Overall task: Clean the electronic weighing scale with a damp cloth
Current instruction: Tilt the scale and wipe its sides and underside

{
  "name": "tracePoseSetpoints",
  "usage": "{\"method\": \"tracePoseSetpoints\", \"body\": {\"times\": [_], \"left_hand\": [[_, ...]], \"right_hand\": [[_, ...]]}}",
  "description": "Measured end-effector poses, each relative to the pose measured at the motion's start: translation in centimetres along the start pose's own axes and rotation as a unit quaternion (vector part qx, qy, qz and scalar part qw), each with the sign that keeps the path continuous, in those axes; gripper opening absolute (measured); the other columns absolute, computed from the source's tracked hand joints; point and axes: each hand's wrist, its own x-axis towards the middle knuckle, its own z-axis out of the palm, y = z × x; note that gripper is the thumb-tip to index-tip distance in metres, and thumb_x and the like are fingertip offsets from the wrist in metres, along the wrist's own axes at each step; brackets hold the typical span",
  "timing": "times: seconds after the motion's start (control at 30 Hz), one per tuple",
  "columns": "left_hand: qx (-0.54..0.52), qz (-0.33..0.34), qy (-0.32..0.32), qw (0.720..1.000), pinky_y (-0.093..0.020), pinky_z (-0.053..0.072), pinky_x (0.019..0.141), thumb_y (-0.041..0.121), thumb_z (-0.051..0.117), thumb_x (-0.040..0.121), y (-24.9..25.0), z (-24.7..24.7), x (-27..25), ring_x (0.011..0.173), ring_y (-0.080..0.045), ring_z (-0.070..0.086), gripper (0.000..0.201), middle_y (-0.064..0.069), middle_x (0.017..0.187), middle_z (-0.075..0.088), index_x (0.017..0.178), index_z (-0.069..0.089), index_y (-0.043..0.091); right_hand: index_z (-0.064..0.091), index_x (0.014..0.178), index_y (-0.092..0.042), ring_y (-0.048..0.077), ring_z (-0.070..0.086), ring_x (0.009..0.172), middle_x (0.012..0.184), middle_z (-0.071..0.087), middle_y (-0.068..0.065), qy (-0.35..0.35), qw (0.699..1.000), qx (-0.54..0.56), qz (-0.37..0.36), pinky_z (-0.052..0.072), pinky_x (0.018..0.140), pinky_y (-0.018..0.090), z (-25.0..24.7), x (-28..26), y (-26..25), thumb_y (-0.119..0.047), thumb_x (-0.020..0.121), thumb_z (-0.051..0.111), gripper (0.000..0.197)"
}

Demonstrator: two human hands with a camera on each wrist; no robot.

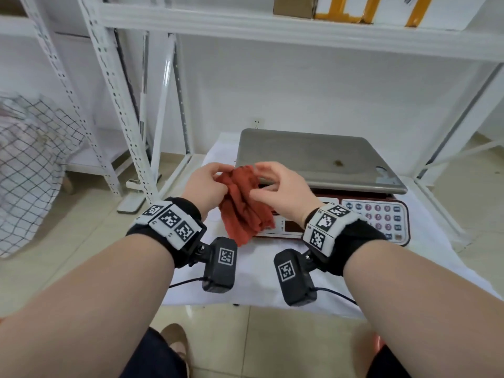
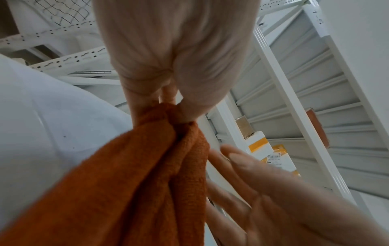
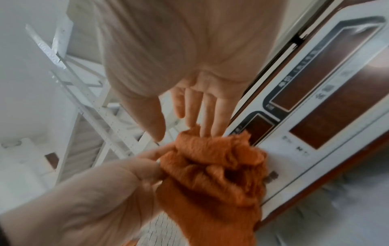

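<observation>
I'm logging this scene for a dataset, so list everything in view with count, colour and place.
cloth: one, rust-red, held up over the scale's front left
scale: one, steel platter, red base with keypad, on white sheet
brown stain: one, on the platter
white sheet: one, under the scale
shelving: white metal, behind and left
boxes: several, white, yellow-taped, top shelf
left hand: pinches the cloth's top
right hand: fingers at the cloth, grip unclear

Rough terry cloth; smooth, dull metal scale pan.
</observation>
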Motion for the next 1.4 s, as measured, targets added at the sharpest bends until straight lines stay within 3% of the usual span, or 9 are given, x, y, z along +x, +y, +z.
{"method": "tracePoseSetpoints", "body": {"times": [0.1,0.2,0.47,0.63,0.77,0.87,1.0,1.2,1.4], "left_hand": [[-0.01,-0.016,0.072,0.997,-0.025,0.045,0.061,-0.014,0.035,0.077,-0.2,0.5,1.0,0.076,-0.021,0.057,0.045,-0.009,0.088,0.064,0.093,0.064,0.016],[-0.024,-0.045,0.123,0.991,-0.028,0.048,0.075,-0.011,0.035,0.079,0.2,1.1,1.7,0.084,-0.021,0.058,0.042,-0.007,0.09,0.064,0.09,0.065,0.016],[-0.221,-0.194,0.087,0.952,-0.038,0.054,0.072,0.023,0.051,0.089,1.7,2.3,4.6,0.078,-0.027,0.061,0.015,-0.008,0.083,0.064,0.08,0.06,0.015],[-0.176,-0.212,0.003,0.961,-0.025,0.047,0.051,0.037,0.053,0.093,1.8,3.6,5.2,0.05,-0.016,0.058,0.024,-0.002,0.07,0.062,0.085,0.06,0.016],[-0.179,-0.195,-0.036,0.964,-0.012,0.042,0.036,0.033,0.052,0.095,1.7,3.9,5.8,0.033,-0.007,0.054,0.027,0.005,0.044,0.059,0.074,0.055,0.016],[-0.15,-0.205,-0.054,0.966,-0.014,0.045,0.037,0.038,0.057,0.091,1.9,3.6,5.8,0.033,-0.008,0.053,0.029,0.002,0.049,0.059,0.072,0.056,0.016],[-0.136,-0.22,-0.056,0.964,-0.015,0.046,0.037,0.039,0.059,0.089,1.8,3.1,6.2,0.033,-0.008,0.053,0.029,0.003,0.044,0.058,0.075,0.056,0.014],[-0.126,-0.219,-0.067,0.965,-0.012,0.044,0.037,0.029,0.057,0.092,2.2,3.5,5.9,0.033,-0.005,0.052,0.024,0.001,0.055,0.056,0.073,0.055,0.014],[-0.145,-0.234,-0.075,0.958,-0.015,0.045,0.037,0.023,0.056,0.091,2.4,3.7,4.5,0.032,-0.008,0.052,0.017,0.0,0.054,0.055,0.078,0.056,0.012]], "right_hand": [[0.062,0.114,-0.018,0.014,0.065,0.088,0.099,0.067,-0.003,0.14,0.988,-0.052,0.024,0.052,0.091,0.037,-2.4,-0.2,1.2,-0.022,0.081,0.067,0.034],[0.063,0.111,-0.016,0.012,0.06,0.087,0.092,0.063,-0.006,0.243,0.96,-0.124,0.065,0.045,0.089,0.023,-5.6,-0.9,2.7,-0.024,0.087,0.058,0.026],[0.049,0.122,-0.01,0.037,0.047,0.117,0.129,0.046,0.019,0.399,0.863,-0.105,0.292,0.036,0.097,0.04,-12.4,-2.5,6.8,-0.033,0.088,0.051,0.04],[0.043,0.132,-0.007,0.035,0.042,0.124,0.135,0.043,0.02,0.361,0.819,-0.107,0.433,0.028,0.104,0.042,-14.1,-3.2,8.7,-0.054,0.086,0.046,0.066],[0.052,0.13,-0.011,0.036,0.045,0.124,0.136,0.05,0.018,0.303,0.838,-0.068,0.449,0.023,0.11,0.05,-13.8,-2.3,9.4,-0.07,0.081,0.03,0.08],[0.044,0.137,-0.005,0.036,0.038,0.132,0.143,0.043,0.018,0.29,0.833,-0.057,0.468,0.012,0.115,0.051,-14.3,-1.8,9.3,-0.073,0.084,0.031,0.088],[0.044,0.139,-0.009,0.035,0.034,0.134,0.146,0.037,0.018,0.27,0.835,-0.069,0.473,0.009,0.113,0.048,-14.6,-1.8,8.9,-0.068,0.091,0.025,0.078],[0.035,0.142,-0.017,0.03,0.043,0.128,0.142,0.043,0.012,0.296,0.824,-0.003,0.483,0.039,0.093,0.03,-12.8,-2.1,10.4,-0.047,0.097,0.027,0.055],[0.03,0.134,-0.03,0.046,0.042,0.124,0.14,0.041,0.022,0.276,0.847,-0.063,0.45,0.028,0.105,0.06,-12.0,-2.4,9.6,-0.024,0.09,0.044,0.046]]}}
